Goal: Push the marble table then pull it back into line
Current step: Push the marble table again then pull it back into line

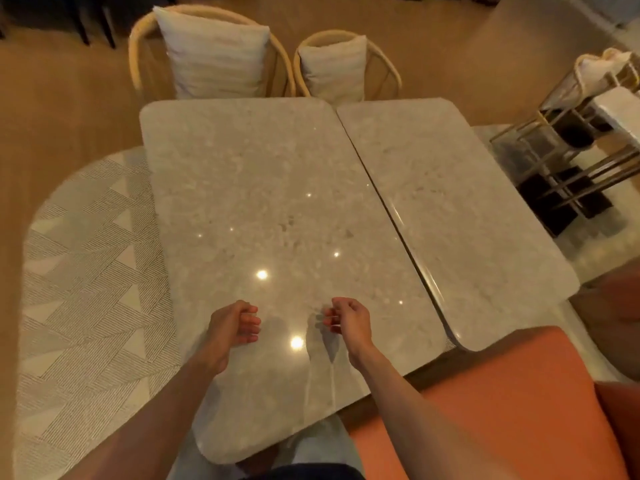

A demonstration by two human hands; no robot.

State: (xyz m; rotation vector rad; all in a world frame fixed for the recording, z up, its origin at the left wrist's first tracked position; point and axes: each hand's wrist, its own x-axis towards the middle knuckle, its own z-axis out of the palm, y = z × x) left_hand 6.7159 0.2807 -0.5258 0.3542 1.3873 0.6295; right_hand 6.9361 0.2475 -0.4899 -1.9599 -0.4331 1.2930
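Two marble tables (263,209) (450,209) abutting; patterned rug (86,271) beneath.

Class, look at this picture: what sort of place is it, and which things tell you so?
Probably a restaurant or café: two marble tables side by side, cushioned rattan chairs, and an orange bench seat.

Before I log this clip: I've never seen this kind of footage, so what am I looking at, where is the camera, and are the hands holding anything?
This is one wide-angle picture from a camera worn on a person's head, looking forward and down. No robot is involved. The left hand and right hand hover, fingers loosely curled, above a marble table, holding nothing. A second marble table stands close beside it on the right, with a narrow gap between them. Nothing lies on either top; the bright spots are lamp reflections. Two chairs with cushions stand at the far side, an orange seat is nearest.
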